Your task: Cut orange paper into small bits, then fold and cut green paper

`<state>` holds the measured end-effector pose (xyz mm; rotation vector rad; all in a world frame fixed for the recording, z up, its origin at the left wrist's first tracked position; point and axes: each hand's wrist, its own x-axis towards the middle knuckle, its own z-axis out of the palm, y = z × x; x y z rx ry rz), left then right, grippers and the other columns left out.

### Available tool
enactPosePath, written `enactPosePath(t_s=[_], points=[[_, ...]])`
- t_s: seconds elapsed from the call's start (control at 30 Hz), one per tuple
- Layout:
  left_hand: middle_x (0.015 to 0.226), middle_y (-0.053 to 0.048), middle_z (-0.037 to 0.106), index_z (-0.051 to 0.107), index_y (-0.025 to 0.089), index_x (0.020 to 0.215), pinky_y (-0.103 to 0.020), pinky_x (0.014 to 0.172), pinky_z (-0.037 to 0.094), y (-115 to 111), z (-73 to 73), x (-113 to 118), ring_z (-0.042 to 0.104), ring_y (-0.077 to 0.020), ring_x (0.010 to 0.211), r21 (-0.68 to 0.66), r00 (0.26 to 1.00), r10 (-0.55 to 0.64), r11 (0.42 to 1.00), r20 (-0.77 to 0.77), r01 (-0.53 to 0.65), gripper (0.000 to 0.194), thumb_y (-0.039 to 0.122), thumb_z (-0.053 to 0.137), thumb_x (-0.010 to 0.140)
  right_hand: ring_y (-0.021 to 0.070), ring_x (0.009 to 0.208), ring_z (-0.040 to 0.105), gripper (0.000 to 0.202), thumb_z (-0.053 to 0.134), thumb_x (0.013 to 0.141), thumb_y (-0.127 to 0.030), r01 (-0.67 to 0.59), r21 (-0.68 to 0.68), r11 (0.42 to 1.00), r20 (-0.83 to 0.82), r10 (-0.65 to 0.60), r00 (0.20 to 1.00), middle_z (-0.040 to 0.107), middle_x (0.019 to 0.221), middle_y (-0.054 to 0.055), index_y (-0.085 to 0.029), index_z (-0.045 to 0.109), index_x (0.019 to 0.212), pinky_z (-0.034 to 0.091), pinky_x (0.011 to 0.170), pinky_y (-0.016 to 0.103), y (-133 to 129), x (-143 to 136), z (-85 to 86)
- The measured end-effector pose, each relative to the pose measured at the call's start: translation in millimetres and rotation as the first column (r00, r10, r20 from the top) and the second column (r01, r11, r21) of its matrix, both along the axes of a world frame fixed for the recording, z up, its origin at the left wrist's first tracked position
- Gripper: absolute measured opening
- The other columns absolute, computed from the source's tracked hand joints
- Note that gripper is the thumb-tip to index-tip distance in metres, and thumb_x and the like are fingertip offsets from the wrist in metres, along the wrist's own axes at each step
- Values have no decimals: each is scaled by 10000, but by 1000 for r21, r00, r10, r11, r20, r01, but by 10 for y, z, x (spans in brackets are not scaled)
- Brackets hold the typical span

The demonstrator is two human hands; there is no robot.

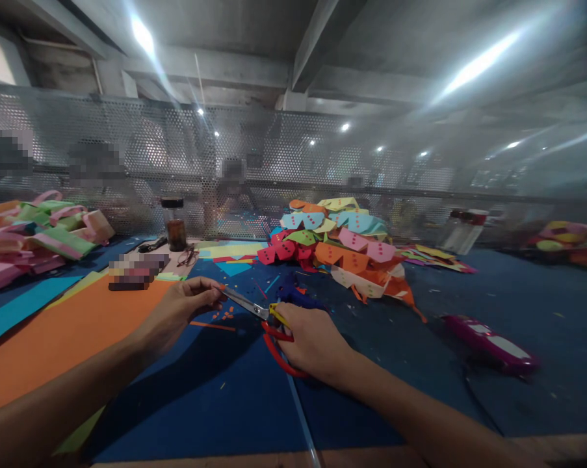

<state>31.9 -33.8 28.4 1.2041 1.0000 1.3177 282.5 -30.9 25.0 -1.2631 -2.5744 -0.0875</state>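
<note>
My right hand [317, 341] is wrapped around the handles of a pair of scissors [260, 312], one loop red and the other yellow. The blades point left and up, to the fingertips of my left hand [193, 300]. Those fingers pinch a tiny orange bit of paper [222, 287] at the blade tips. Below the blades, small orange paper scraps [222, 314] and a thin orange strip [212, 325] lie on the blue tabletop [215, 403]. How far the blades are apart is hard to make out.
Orange sheets [103, 318] lie under my left forearm. Folded colourful paper shapes [342, 240] are heaped ahead, with more paper strips [54, 234] at the left. A dark jar [176, 227], a purple device [491, 344] and a perforated metal screen [254, 143] stand around.
</note>
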Motion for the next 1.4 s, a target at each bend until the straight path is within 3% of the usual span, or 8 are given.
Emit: enactPosePath(t_s=[0.33, 1.4], points=[[715, -8, 672, 709, 168, 736, -229, 666, 467, -16, 10, 10, 593, -117, 657, -13, 1000, 14, 1000, -17, -14, 161, 289, 798, 677, 190, 717, 646, 187, 557, 846, -327, 71, 10, 997, 51, -71, 996, 701, 794, 21, -219, 598, 993, 240, 564, 279, -16, -13, 31], [791, -14, 703, 715, 169, 780, -214, 739, 506, 13, -12, -13, 633, -109, 713, -29, 999, -49, 998, 19, 49, 174, 270, 820, 684, 183, 692, 630, 168, 560, 827, -269, 75, 29, 997, 42, -76, 996, 710, 781, 28, -214, 612, 977, 209, 555, 284, -1, -2, 26]])
